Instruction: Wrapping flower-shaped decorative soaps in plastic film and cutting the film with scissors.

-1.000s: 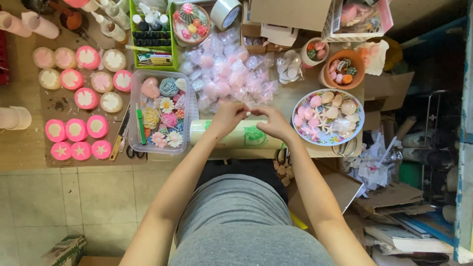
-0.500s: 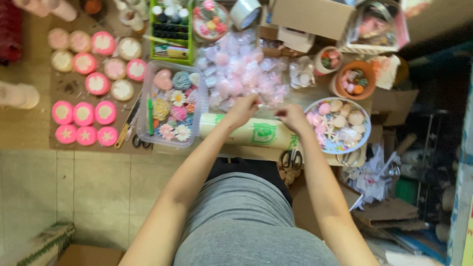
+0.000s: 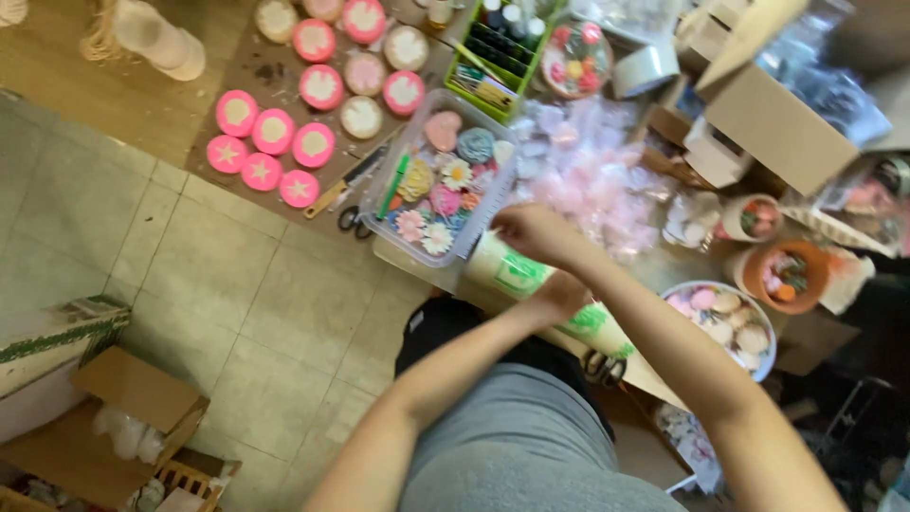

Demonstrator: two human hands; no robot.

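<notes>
Cream roll (image 3: 531,284) with green markings, lying slantwise along the bench (image 3: 256,76) edge beside the clear tub (image 3: 445,180), pinned under the left hand (image 3: 559,296), right hand (image 3: 531,232) just above, fingers curled, grip unclear.

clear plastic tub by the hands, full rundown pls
The clear plastic tub is a shallow, rectangular container with rounded corners and see-through walls, open with no lid in view. It sits tilted in the frame on the brown work surface, just left of the right hand, which is close to its right corner; contact cannot be told. Inside lie small moulded pieces shaped like flowers, a heart and a rosette, in pink, blue, yellow and white, plus a green stick along its left wall. Scissors lie against its lower left side.
</notes>
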